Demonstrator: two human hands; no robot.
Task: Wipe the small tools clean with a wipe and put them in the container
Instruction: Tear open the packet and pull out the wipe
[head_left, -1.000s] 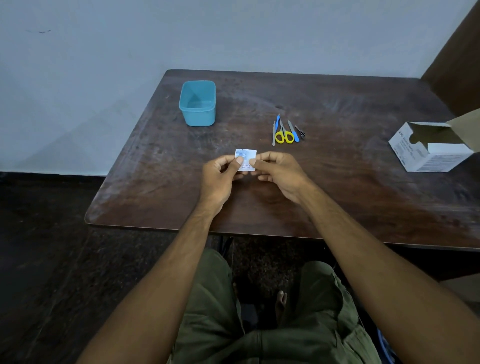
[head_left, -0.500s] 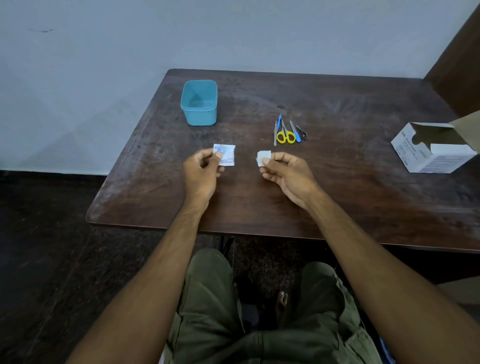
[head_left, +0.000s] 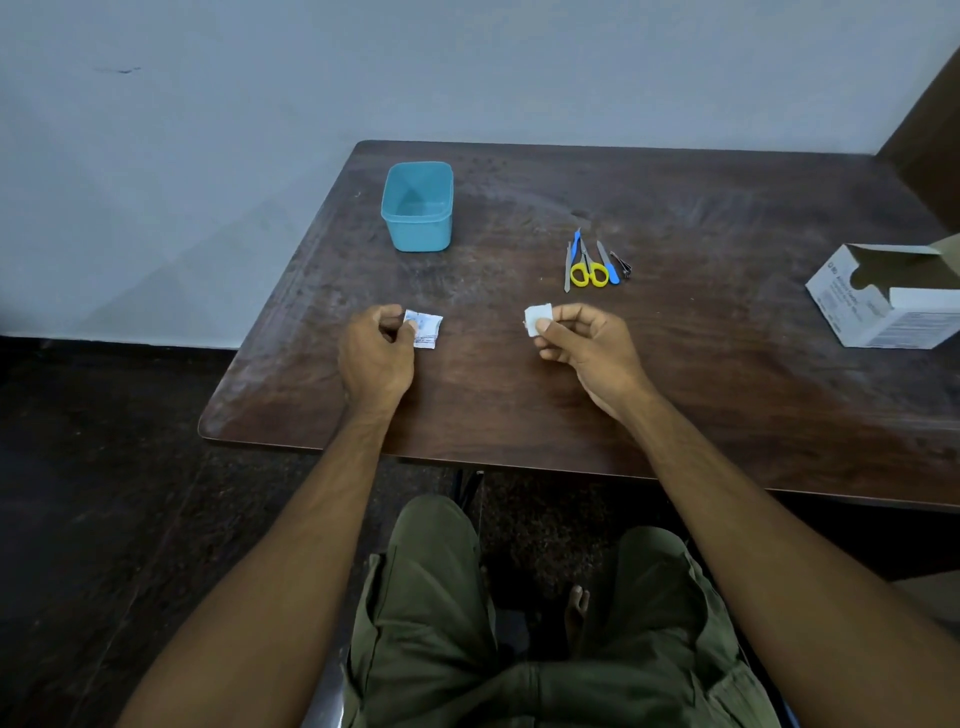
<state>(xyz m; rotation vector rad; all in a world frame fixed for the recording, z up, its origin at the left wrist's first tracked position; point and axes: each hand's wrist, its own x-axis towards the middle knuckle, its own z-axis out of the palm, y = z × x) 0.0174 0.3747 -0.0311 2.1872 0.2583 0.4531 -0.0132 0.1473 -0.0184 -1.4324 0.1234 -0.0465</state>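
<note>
The right hand pinches the folded white wipe between thumb and fingertips, other fingers curled. The left hand pinches the torn sachet likewise. The small tools lie just beyond the right hand, toward the table's far edge, long axes running near-to-far. The teal container stands near the far left corner, nearer the left hand.

Bare dark wooden tabletop between hands, open. Cluster of small tools with yellow-handled scissors and teal plastic container well apart; open white cardboard box blocks right edge.
</note>
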